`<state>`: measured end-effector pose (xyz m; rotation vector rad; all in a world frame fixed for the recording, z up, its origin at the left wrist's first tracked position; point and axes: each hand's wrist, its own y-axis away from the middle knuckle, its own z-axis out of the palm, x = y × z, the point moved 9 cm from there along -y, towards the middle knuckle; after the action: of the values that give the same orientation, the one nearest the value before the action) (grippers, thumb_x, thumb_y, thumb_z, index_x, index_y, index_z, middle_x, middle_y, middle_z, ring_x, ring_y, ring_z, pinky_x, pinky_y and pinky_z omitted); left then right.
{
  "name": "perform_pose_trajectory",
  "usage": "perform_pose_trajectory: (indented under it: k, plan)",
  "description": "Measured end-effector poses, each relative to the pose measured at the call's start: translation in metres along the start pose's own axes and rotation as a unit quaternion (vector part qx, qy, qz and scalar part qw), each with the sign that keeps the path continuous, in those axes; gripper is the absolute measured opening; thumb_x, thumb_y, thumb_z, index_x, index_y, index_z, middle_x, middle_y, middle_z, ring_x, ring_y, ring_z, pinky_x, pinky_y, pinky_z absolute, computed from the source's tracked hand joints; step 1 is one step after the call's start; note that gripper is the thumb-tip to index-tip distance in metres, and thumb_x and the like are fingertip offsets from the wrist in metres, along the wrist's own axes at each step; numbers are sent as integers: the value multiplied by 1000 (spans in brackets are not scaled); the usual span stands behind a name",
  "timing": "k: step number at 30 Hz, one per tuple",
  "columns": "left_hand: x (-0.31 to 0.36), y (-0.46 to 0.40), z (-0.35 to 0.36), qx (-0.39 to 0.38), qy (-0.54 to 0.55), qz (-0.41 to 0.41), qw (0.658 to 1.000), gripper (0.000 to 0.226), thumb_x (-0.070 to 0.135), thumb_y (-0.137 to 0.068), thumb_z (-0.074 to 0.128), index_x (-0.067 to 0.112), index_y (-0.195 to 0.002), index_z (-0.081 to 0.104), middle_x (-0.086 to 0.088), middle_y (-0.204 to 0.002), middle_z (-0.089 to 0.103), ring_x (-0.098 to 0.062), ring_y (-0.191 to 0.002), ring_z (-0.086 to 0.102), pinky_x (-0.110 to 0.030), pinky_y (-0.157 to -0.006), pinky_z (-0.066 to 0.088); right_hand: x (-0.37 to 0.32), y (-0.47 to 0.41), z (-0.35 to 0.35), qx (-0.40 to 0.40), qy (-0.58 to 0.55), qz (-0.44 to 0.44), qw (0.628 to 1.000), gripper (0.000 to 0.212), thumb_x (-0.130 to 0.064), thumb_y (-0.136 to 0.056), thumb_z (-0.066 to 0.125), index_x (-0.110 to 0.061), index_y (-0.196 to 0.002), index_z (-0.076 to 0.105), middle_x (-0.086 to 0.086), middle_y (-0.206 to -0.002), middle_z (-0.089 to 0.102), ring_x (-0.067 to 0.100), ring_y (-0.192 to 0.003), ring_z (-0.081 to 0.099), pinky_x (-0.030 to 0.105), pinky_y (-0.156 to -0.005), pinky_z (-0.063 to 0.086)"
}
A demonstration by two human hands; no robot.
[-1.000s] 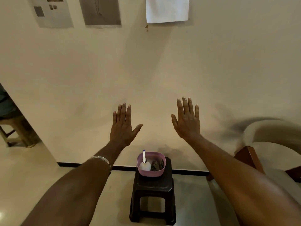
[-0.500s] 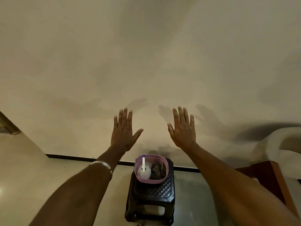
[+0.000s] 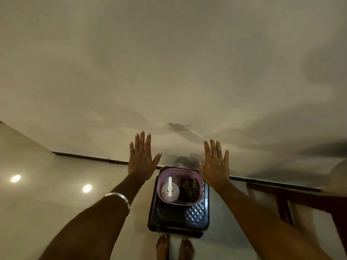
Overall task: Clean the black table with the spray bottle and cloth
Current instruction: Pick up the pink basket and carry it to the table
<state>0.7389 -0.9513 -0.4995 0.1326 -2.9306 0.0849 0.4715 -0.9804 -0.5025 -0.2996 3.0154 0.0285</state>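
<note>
Both my arms are out in front, palms facing away from me. My left hand (image 3: 141,160) is spread flat, fingers straight w/ thumb angled out, holding nothing; a silver bangle (image 3: 118,197) sits on that wrist. My right hand (image 3: 214,164) is likewise spread, fingers straight and slightly apart, empty. Below and btwn them is the black surface (image 3: 195,218), a small low plastic table w/ a quilted diamond pattern on top, standing on the glossy pale floor (image 3: 47,203) just by the wall (image 3: 169,72). On it sits a pink tub (image 3: 159,184), taking up most of the far part of the top. Inside the tub, left side: the spray bottle (image 3: 170,190), white round body seen from above, white nozzle w/ a blue tip pointing away from me. Right side of the tub: the cloth (image 3: 189,188), dark, crumpled, patterned. My bare feet (image 3: 174,246) stand just in front of the surface. A dark wood chair frame (image 3: 285,196) is off to the right.
</note>
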Motion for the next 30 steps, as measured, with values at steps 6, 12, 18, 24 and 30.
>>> perform_pose_trajectory:
  k: [6, 12, 18, 24, 30]
  plan:
    - [-23, 6, 104, -85, 1, -39, 996, 84, 68, -93, 13, 14, -157, 3, -13, -164, -4, -28, -151, -9, -50, -122, 1, 26, 10, 108, -124, -36, 37, 991, 78, -50, -100, 40, -15, -160, 3, 14, -167, 5, 32, -154, 2, 58, -121, 9]
    - [-35, 23, 191, -172, 58, -109, 977, 80, 61, -97, 28, 13, -157, 5, -11, -165, -1, -28, -152, -5, -47, -120, 3, 48, 28, 198, -212, -119, 110, 964, 84, -45, -98, 49, -18, -159, -2, 13, -165, 14, 31, -152, 16, 54, -118, 28]
    - [-36, 52, 252, -292, 234, -229, 899, 67, 51, -100, 39, 12, -153, 23, -17, -146, 48, -34, -123, 56, -44, -99, 49, 45, 46, 244, -269, -196, 130, 934, 85, -28, -99, 54, -25, -159, -6, 15, -141, 53, 31, -100, 68, 38, -73, 54]
    - [-34, 53, 261, -270, 214, -247, 906, 35, 27, -104, 43, 6, -132, 46, -17, -118, 66, -34, -98, 65, -33, -76, 50, 41, 46, 255, -298, -206, 145, 921, 86, -16, -100, 53, -21, -158, -11, 21, -120, 62, 30, -99, 67, 44, -86, 58]
    - [-36, 53, 262, -288, 210, -238, 904, 33, 16, -98, 56, 5, -128, 48, -17, -119, 65, -34, -102, 64, -34, -83, 52, 38, 49, 254, -307, -248, 172, 902, 82, -17, -102, 48, -29, -157, -12, 22, -131, 53, 33, -112, 61, 46, -95, 55]
